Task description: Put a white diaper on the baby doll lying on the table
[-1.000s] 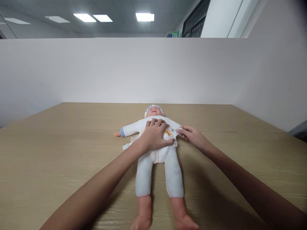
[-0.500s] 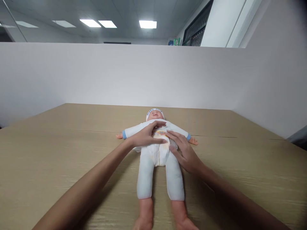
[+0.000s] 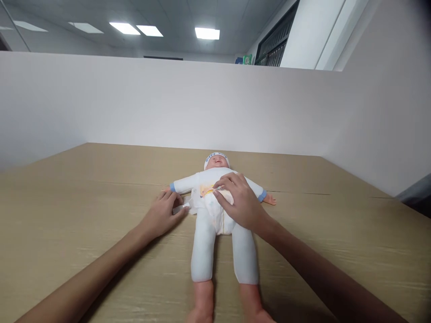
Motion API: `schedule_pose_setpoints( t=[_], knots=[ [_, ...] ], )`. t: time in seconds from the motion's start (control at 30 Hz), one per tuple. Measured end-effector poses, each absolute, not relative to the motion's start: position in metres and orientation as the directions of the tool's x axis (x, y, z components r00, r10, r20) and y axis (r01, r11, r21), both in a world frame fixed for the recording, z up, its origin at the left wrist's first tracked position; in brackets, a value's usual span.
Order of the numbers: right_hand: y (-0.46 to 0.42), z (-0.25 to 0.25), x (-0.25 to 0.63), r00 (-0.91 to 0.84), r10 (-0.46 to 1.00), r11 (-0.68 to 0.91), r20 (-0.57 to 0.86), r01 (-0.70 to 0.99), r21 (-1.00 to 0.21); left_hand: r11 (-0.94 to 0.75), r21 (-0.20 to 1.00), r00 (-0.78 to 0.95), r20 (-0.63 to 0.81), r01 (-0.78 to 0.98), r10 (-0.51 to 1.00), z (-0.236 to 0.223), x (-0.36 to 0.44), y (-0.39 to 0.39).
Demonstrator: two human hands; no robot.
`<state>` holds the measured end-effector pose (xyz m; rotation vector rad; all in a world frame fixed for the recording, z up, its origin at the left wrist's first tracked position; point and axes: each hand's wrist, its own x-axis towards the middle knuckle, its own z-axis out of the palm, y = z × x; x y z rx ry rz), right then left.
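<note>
A baby doll (image 3: 215,242) in a white suit and cap lies on its back on the wooden table (image 3: 67,215), feet toward me. A white diaper (image 3: 215,211) with a yellow print wraps its waist. My right hand (image 3: 239,202) lies flat on the doll's belly, fingers pressing the diaper front. My left hand (image 3: 163,214) is at the doll's left side on the table, fingertips pinched on the diaper's side tab (image 3: 183,207).
White partition walls (image 3: 168,103) close off the table at the back and on the right. The doll's bare feet reach the bottom edge of the view. Ceiling lights show above the partition.
My left hand left the doll's chest and went down to the diaper tab on the left. My right hand came from the right tab onto the belly.
</note>
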<state>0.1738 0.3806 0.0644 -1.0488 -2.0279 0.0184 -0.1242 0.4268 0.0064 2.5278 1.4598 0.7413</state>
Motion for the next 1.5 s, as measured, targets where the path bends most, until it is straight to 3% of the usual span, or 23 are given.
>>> schedule_pose_setpoints(
  t=[0.13,0.3,0.4,0.6,0.73,0.9,1.1,1.17,1.27,1.37,1.5],
  knots=[
    [0.402,0.069,0.154,-0.275,0.804,0.531,0.527,0.730,-0.430,-0.433,0.405,0.334,0.295,0.805,0.895,0.005,-0.122,0.427],
    [0.411,0.069,0.150,-0.252,0.863,0.448,0.437,0.781,-0.435,-0.212,0.760,0.291,0.031,0.614,0.956,0.026,-0.125,0.434],
    [0.412,0.068,0.150,-0.245,0.865,0.442,0.438,0.786,-0.432,-0.105,0.881,0.278,-0.031,0.462,0.960,0.043,-0.118,0.437],
    [0.413,0.063,0.151,-0.270,0.834,0.487,0.481,0.769,-0.413,-0.163,0.916,0.234,0.079,0.366,0.969,0.061,-0.076,0.435],
    [0.407,0.068,0.155,-0.442,0.712,0.665,0.545,0.674,-0.322,-0.155,0.928,0.179,0.098,0.338,0.979,0.057,-0.071,0.437],
    [0.421,0.077,0.160,-0.738,0.559,0.827,0.378,0.468,-0.310,-0.155,0.953,0.172,0.112,0.261,0.979,0.043,-0.091,0.440],
    [0.441,0.082,0.147,-0.795,0.557,0.828,0.240,0.510,-0.232,-0.127,0.973,0.178,0.093,0.192,0.980,0.043,-0.085,0.431],
    [0.434,0.080,0.143,-0.759,0.584,0.811,0.289,0.561,-0.166,-0.114,0.979,0.178,0.084,0.169,0.980,0.046,-0.080,0.427],
    [0.417,0.071,0.139,-0.529,0.676,0.653,0.513,0.752,-0.084,-0.145,0.974,0.198,0.109,0.177,0.974,0.052,-0.070,0.424],
    [0.406,0.060,0.134,-0.283,0.729,0.462,0.623,0.875,-0.143,-0.168,0.963,0.201,0.126,0.210,0.972,0.057,-0.058,0.424],
    [0.407,0.051,0.130,-0.185,0.804,0.399,0.565,0.872,-0.283,-0.204,0.946,0.278,0.131,0.253,0.952,0.063,-0.040,0.426]
  ],
)
